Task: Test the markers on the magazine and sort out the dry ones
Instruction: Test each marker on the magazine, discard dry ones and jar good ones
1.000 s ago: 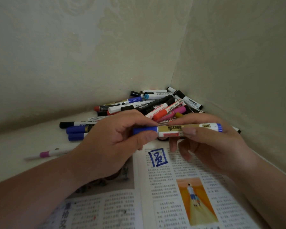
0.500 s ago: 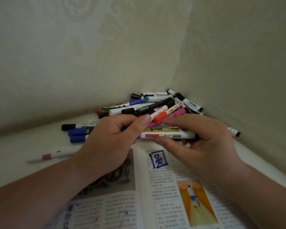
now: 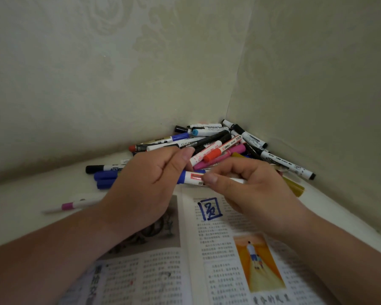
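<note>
- We've got one blue-capped marker held between both hands. It lies roughly level, just above the top edge of the magazine and right in front of the pile.
- Our left hand is curled round the blue cap end with the thumb stretched over the top. Only a short bit of blue pokes out of the fist, and we can't tell if the cap is pushed fully home.
- Our right hand grips the white barrel. The thumb tip presses the near side next to a red label patch and the other fingers wrap over the top. The marker's far end is hidden inside that hand.
- The magazine lies open and flat on the white surface, under our wrists.
- Its right-hand page has a blue scribble, a boxed character in marker ink, just below the right hand's fingers.
- Lower on that page there's an orange picture with a small figure in it.
- The marker pile fills the corner where the two wallpapered walls meet. It's black, blue and white barrels all crossing each other.
- An orange-capped marker and a pink marker lie on the side of the pile nearest us.
- At the pile's left edge, two dark blue markers lie side by side with a black-capped marker just behind them. All three are partly hidden by the left hand.
- Further left, well apart from everything, a thin white pen with a pink band lies on its own.
- A gold marker pokes out from behind the right hand.
</note>
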`<state>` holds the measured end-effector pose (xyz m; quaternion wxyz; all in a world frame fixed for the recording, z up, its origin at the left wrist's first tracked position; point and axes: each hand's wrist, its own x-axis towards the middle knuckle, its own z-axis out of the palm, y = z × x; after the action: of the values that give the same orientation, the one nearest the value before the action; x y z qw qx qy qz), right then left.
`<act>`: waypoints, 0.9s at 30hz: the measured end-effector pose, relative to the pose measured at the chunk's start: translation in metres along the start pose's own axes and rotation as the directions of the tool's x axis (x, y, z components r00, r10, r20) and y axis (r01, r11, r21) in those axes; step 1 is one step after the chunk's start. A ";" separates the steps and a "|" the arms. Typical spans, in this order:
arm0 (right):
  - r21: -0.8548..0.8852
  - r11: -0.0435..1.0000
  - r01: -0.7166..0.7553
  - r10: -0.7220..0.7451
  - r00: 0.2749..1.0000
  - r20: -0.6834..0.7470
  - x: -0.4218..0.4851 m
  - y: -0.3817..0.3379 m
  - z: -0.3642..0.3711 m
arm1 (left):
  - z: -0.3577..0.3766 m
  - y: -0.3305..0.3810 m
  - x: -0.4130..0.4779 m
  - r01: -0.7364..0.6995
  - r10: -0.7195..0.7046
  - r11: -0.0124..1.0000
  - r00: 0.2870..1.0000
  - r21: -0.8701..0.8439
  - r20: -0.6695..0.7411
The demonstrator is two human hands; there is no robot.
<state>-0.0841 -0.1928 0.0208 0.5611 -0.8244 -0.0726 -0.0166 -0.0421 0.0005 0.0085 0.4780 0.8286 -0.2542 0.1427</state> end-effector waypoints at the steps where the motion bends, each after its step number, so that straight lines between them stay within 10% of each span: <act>1: 0.140 0.990 -0.018 0.017 1.000 0.007 0.002 0.003 0.000 | 0.000 -0.003 0.000 -0.035 0.035 0.999 0.999 0.025 -0.011; 5: 0.489 0.873 0.001 0.006 1.000 -0.012 0.010 0.012 -0.005 | -0.001 -0.012 0.001 -0.071 0.073 0.994 0.997 0.081 -0.016; 15: 0.460 0.885 0.074 -0.035 0.995 -0.094 0.017 -0.036 0.007 | -0.091 0.014 -0.008 0.140 -0.115 0.935 0.989 0.327 -0.096; 21: 0.413 0.880 0.236 -0.195 0.971 -0.140 0.043 -0.106 0.049 | -0.166 0.012 -0.069 0.151 0.058 0.916 0.867 0.373 -0.494; 27: 0.363 0.849 0.384 -0.382 0.921 -0.079 0.063 -0.187 0.125 | -0.188 -0.010 -0.109 0.187 0.112 0.886 0.802 0.425 -0.586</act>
<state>-0.0546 -0.0027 0.1540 0.6923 -0.6720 -0.2361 -0.1158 -0.1260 0.1982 0.0434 0.3246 0.8356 -0.0330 0.4419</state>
